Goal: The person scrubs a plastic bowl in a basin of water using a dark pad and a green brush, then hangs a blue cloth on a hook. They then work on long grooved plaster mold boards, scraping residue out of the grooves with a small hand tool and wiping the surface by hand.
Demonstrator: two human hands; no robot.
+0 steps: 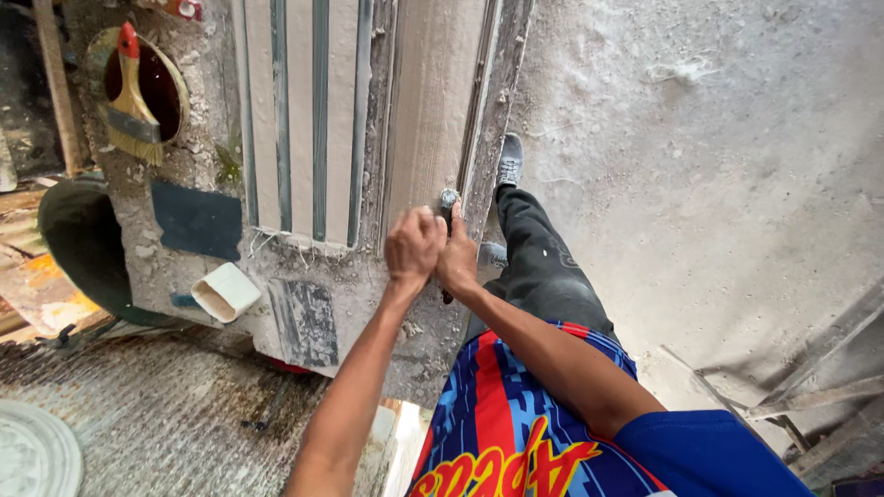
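My left hand (414,247) is closed into a fist against a pale wooden plank (433,101) that lies on a dusty workbench (175,267). Pressed against it, my right hand (459,262) grips a small dark tool (448,199). The tool's metal end shows above my fingers and a dark handle tip pokes out below them. Both hands close around this tool at the plank's right edge. Most of the tool is hidden by my fingers.
A slatted panel (304,120) lies left of the plank. A paintbrush (133,101) rests on a round tin (175,87), near a white cup (226,292), a dark block (304,322) and a green tub (78,239). My shoe (509,161) stands on dusty floor (718,184); wood slats (820,396) lie right.
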